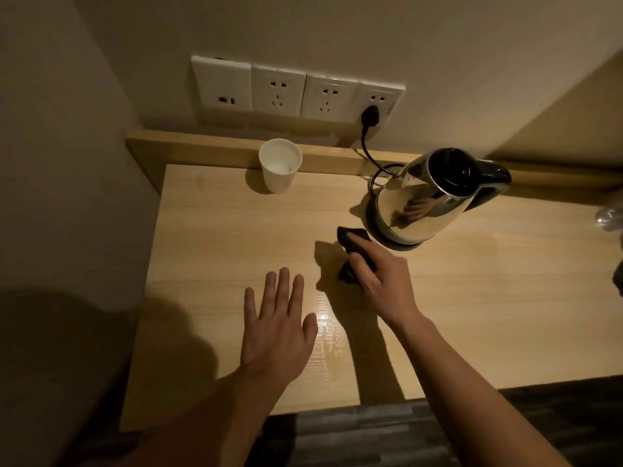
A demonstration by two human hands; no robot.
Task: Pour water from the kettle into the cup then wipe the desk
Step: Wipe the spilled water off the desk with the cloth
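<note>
A steel kettle (428, 200) with a black lid and handle stands on its base at the back right of the wooden desk (219, 237). A white paper cup (279, 166) with some water in it stands upright at the back left, against the raised ledge. My right hand (381, 278) presses a dark cloth (354, 244) onto the desk just in front of the kettle. My left hand (276, 321) lies flat on the desk, fingers spread, holding nothing.
A row of wall sockets (293, 91) sits above the ledge, with the kettle's black plug (370, 116) and cord in the rightmost one. A wall closes the left side. A clear plastic item (610, 217) lies at the right edge. The desk's front edge meets dark flooring.
</note>
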